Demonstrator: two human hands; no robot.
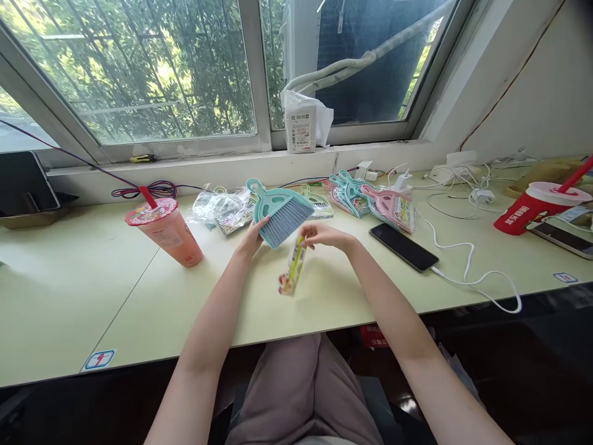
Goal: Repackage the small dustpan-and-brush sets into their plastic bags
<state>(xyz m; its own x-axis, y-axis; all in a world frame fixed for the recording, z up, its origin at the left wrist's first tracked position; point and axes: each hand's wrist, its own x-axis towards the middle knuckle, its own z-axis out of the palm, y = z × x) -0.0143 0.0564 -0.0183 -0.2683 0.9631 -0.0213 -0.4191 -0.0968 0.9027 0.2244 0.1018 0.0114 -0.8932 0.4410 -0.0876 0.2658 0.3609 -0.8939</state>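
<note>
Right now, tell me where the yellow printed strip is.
In the head view, the yellow printed strip is just below center, held in the right hand, at the lower right of the mint-green dustpan-and-brush set in the left hand.

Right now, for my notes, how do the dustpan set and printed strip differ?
The dustpan set is teal with grey bristles; the strip is yellow-green and white. The dustpan set is broad, the strip narrow. The left hand holds the dustpan set, the right hand the strip. Both are held.
</note>
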